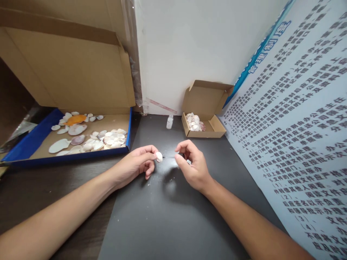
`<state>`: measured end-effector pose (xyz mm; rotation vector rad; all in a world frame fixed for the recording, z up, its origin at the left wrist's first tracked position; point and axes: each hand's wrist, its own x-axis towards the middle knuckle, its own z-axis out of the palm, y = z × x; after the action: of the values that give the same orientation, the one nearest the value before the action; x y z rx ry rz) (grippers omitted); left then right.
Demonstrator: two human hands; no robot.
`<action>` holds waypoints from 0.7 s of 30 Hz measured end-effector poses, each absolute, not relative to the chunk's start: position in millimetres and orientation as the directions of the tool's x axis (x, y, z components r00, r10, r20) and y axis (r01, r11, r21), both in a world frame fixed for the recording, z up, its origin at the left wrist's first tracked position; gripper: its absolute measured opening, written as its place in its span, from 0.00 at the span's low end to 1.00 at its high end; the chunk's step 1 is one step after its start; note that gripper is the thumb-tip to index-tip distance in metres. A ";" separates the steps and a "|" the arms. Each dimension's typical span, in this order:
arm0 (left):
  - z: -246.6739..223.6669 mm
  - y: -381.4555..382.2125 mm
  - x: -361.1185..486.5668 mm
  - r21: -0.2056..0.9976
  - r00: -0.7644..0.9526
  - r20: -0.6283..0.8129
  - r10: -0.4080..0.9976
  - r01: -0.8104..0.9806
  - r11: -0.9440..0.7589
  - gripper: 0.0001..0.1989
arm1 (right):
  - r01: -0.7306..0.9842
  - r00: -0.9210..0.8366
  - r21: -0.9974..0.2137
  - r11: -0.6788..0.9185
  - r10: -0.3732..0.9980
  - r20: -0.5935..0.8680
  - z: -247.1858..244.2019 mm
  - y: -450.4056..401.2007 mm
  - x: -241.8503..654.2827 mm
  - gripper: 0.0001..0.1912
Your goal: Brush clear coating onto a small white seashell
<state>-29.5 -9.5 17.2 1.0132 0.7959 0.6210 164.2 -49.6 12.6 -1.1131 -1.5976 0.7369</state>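
My left hand is closed in a pinch, with a small white seashell between thumb and forefinger. Facing it, my right hand has its fingers curled round a thin dark tool that is mostly hidden. From this tool a fine tip seems to reach leftward to the shell; whether they touch, I cannot tell. A small white patch shows beneath the right fingers, too covered to name. White specks lie on the dark grey mat below the hands.
A large blue-edged cardboard box with several shells stands open at left. At the back are a small white-capped bottle and a small open cardboard box holding shells. A printed board borders the right side.
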 end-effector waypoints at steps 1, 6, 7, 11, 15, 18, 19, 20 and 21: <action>17.3 -9.4 -29.6 0.906 0.569 -0.289 0.770 -0.097 0.411 0.10 | 0.278 -0.062 -0.878 0.389 0.920 0.388 12.6 -49.5 164.1 0.02; 16.1 -8.6 -30.3 0.900 0.575 -0.292 0.764 -0.105 0.423 0.09 | 0.309 -0.043 -0.874 0.375 0.924 0.381 12.2 -48.7 163.7 0.05; 15.8 -8.6 -30.4 0.900 0.577 -0.291 0.763 -0.104 0.423 0.09 | 0.318 -0.040 -0.871 0.374 0.923 0.382 12.0 -48.6 163.8 0.05; 15.3 -8.9 -30.8 0.896 0.569 -0.293 0.768 -0.117 0.428 0.10 | 0.260 -0.066 -0.877 0.405 0.913 0.402 11.5 -49.0 164.4 0.03; 15.0 -8.6 -31.7 0.893 0.573 -0.290 0.766 -0.125 0.432 0.09 | 0.306 -0.066 -0.867 0.392 0.918 0.392 12.2 -49.4 164.6 0.06; 14.8 -8.4 -32.0 0.893 0.580 -0.285 0.763 -0.130 0.431 0.09 | 0.280 -0.068 -0.871 0.404 0.913 0.402 12.5 -49.4 164.6 0.04; 14.7 -8.5 -31.9 0.893 0.581 -0.283 0.763 -0.131 0.431 0.09 | 0.270 -0.072 -0.872 0.408 0.912 0.404 12.4 -49.4 164.5 0.03; 14.6 -8.5 -31.8 0.892 0.582 -0.283 0.762 -0.132 0.432 0.09 | 0.271 -0.075 -0.872 0.408 0.912 0.404 12.3 -49.3 164.4 0.03; 14.3 -8.6 -31.7 0.892 0.581 -0.282 0.764 -0.134 0.431 0.09 | 0.283 -0.077 -0.869 0.407 0.912 0.402 12.1 -49.3 164.2 0.04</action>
<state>-31.7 -8.6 14.3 0.9683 0.7655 0.6335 164.2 -49.3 12.1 -1.0804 -1.6029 0.7428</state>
